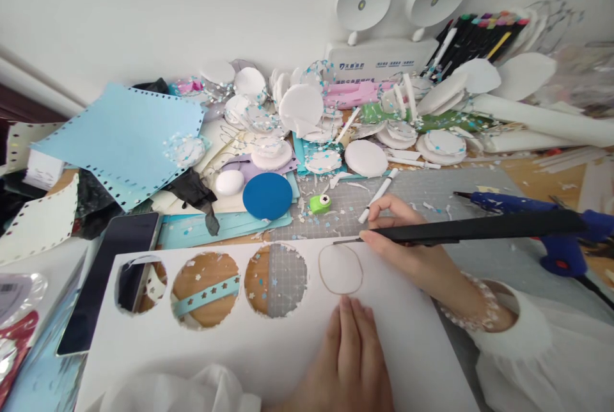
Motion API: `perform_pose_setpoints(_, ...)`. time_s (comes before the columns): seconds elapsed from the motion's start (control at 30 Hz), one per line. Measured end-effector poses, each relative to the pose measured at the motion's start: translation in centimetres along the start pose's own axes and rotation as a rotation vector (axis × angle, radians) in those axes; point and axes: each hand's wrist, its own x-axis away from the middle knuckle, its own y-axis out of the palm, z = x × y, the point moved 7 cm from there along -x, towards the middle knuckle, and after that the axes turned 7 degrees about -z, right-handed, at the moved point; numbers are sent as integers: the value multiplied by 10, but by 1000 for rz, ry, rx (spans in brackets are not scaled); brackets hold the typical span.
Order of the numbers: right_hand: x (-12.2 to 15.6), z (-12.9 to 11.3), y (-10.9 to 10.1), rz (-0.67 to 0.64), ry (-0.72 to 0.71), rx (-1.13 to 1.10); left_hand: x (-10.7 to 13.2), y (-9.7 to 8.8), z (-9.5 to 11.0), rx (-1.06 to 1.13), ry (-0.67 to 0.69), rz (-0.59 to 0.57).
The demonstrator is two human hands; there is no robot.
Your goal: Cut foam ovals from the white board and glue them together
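Note:
A white foam board (283,348) lies in front of me with three round holes cut along its far edge. To the right of the holes, a circle outline (341,269) is drawn on the board. My left hand (352,354) rests flat on the board, fingertips just below that outline. In my right hand (400,239) is a long black craft knife (460,230), gripped near its thin blade, whose tip is at the circle's upper edge. A pale blue strip with star holes (206,297) shows through the middle hole.
Behind the board lie a blue disc (267,196), a green punch (319,203), a white marker (378,196) and several white foam discs (366,158). A blue glue gun (561,258) is at right. At left are a phone (108,284) and pale blue paper (127,137).

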Motion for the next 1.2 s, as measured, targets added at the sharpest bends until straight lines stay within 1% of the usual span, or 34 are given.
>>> perform_pose_setpoints(0.17, 0, 0, 0, -5, -5, -24, 0, -2, -2, 11, 4, 4)
perform_pose_setpoints(0.37, 1, 2, -2, 34, -28, -47, 1, -1, -1, 7, 27, -18)
perform_pose_setpoints(0.43, 1, 8, -1, 25, -25, -111, 1, 1, 1, -1, 30, -22)
perform_pose_setpoints(0.57, 0, 23, -3, 22, 3, -318, 2, 1, 2, -21, 17, 1)
perform_pose_setpoints(0.63, 0, 27, -3, 22, 13, -360, 2, 2, 2, -25, 27, -2)
perform_pose_setpoints(0.77, 1, 26, -1, 25, 27, -316, 2, 3, 3, -29, 44, -19)
perform_pose_setpoints(1.0, 4, 12, -1, 39, 17, -179, 3, 2, 1, -23, 17, 5)
perform_pose_setpoints(1.2, 5, 10, -1, 27, 15, -158, 0, -2, -3, -6, -21, 38)
